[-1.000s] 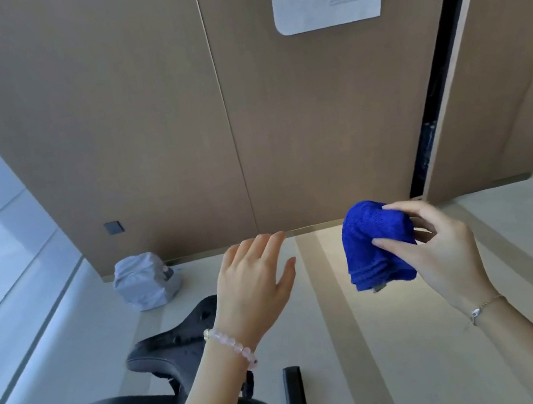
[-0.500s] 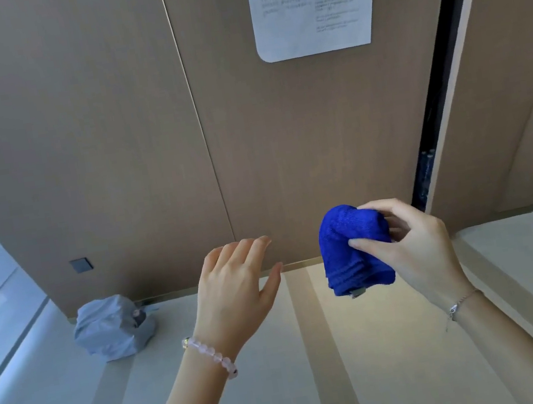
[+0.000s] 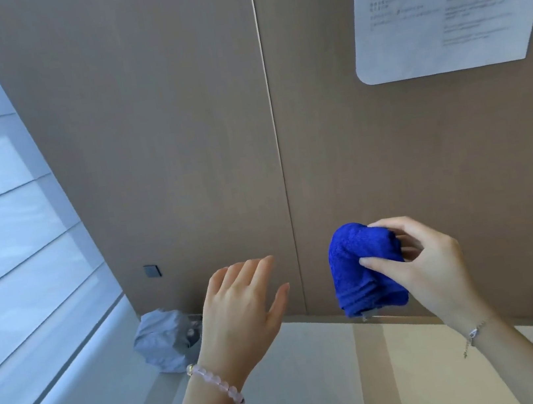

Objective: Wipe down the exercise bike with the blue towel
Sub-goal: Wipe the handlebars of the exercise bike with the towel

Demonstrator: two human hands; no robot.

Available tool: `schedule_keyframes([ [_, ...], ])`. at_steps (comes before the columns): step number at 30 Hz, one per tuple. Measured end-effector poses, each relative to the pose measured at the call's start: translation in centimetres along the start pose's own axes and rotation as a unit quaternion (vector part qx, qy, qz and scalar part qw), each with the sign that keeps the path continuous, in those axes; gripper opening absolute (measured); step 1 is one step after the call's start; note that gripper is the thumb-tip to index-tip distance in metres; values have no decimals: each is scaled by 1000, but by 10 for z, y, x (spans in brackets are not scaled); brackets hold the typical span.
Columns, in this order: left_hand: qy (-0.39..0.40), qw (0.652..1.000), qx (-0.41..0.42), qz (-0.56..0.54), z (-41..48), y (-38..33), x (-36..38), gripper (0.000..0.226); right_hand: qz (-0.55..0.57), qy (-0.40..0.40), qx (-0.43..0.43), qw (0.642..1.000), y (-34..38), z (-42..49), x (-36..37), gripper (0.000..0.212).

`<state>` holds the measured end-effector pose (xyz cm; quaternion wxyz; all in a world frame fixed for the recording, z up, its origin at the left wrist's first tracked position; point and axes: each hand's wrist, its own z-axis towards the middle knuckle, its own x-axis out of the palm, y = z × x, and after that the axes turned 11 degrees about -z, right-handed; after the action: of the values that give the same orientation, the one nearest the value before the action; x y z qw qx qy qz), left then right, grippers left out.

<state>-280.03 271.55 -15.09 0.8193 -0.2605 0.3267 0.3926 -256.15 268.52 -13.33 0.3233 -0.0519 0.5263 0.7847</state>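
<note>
The blue towel [image 3: 363,267] is bunched into a thick wad and held up in the air at the right of centre. My right hand [image 3: 420,265] grips it, thumb across its front and fingers curled behind. My left hand [image 3: 239,306] hovers a short way to its left, back towards me, fingers straight and together, touching nothing. No part of the exercise bike shows in the head view.
A brown panelled wall [image 3: 178,128] fills the view ahead, with a printed paper notice [image 3: 443,2] at the upper right. A crumpled grey bag [image 3: 164,340] lies on the pale floor at the wall's foot. A large window [image 3: 2,224] runs along the left.
The view has tilted up and swung left: the bike seat and frame dropped out of the bottom, the window came in. Both hands keep the same pose, the towel still in the right.
</note>
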Motion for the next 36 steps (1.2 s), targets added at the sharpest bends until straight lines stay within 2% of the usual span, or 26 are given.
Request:
schedule_keyframes([
  [9, -22, 985, -129, 111, 28, 86, 4, 42, 82, 132, -83, 984, 0, 119, 122, 38],
  [19, -69, 930, -289, 217, 61, 170, -4, 38, 174, 306, -181, 918, 41, 230, 272, 38],
  [28, -103, 865, -376, 315, 37, 227, -41, 38, 220, 418, -229, 851, 104, 238, 392, 39],
  [36, -137, 818, -414, 376, 1, 295, -91, 39, 257, 486, -251, 796, 173, 208, 493, 38],
])
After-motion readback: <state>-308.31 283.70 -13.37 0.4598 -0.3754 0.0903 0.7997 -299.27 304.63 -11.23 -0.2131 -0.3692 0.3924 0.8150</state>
